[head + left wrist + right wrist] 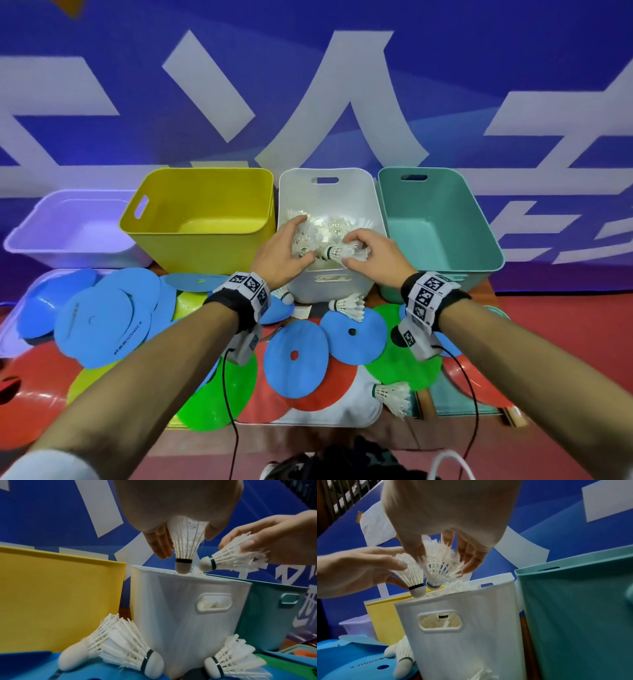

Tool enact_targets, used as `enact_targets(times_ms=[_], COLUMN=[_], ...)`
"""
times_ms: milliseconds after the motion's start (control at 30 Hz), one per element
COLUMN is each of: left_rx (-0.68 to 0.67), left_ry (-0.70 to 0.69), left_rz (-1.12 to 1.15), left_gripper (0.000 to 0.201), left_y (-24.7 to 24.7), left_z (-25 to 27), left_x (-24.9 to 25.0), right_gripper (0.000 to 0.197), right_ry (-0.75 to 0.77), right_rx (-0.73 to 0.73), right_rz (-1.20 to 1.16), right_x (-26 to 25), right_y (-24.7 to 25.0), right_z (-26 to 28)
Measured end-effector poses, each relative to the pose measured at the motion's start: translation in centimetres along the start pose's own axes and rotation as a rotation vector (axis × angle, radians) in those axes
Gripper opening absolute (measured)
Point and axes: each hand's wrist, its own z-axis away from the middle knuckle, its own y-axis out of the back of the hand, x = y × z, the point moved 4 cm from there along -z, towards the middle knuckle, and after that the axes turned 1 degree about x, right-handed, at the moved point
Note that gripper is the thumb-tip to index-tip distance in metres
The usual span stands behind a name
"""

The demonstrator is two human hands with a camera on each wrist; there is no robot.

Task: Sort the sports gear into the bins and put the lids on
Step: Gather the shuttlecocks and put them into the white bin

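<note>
A white bin stands in the middle of the row, holding several white feather shuttlecocks. Both hands hover over its near edge. My left hand pinches one shuttlecock by the feathers, cork down just above the rim. My right hand grips a frayed shuttlecock, its cork pointing toward the left hand's one. Loose shuttlecocks lie on the table in front of the bin, and two more rest against its left corner.
An empty yellow bin stands left of the white one, an empty teal bin right, a shallow lilac bin far left. Blue, green and red flat discs cover the table, over a white lid.
</note>
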Motion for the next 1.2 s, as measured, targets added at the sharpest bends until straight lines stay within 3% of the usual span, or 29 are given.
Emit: enact_targets(times_ms=[100,333,467,600,733,933,1133,1200], left_rx=[-0.039,-0.134,-0.205,-0.093,-0.099,-0.104,-0.090,-0.106], left_ry=[0.025,0.083,0.094,0.064,0.083,0.060,-0.064,-0.046], left_rz=[-0.047,-0.152,-0.101,0.010,-0.042,-0.080,0.050,0.040], left_gripper=[0.070,0.075,0.092,0.105,0.094,0.061,0.061,0.068], left_y=[0.0,0.5,0.4,0.6,0.1,-0.4,-0.4,-0.7], left_z=[-1.3,-4.6,-6.4,-7.7,-8.0,-7.7,-7.6,-8.0], left_x=[-0.3,-0.4,-0.6,-0.7,-0.6,-0.9,0.5,1.2], right_gripper=[0.036,0.047,0.048,0.051,0.054,0.057,0.062,0.065], right_ry=[-0.018,-0.088,-0.165,-0.263,-0.250,-0.155,-0.170,-0.177], right_rx=[-0.105,-0.190,-0.167,-0.093,-0.086,-0.217,-0.180,-0.156], right_rz=[0.093,0.244,0.410,0.489,0.479,0.423,0.326,0.311], right_x=[0.4,1.4,2.1,2.6,2.7,2.4,2.0,1.8], right_y=[-0.9,-1.5,-1.2,-0.4,0.3,-0.1,0.1,0.7], right_z=[-1.5,-4.5,-5.6,-6.1,-5.8,-5.0,-4.5,-4.1])
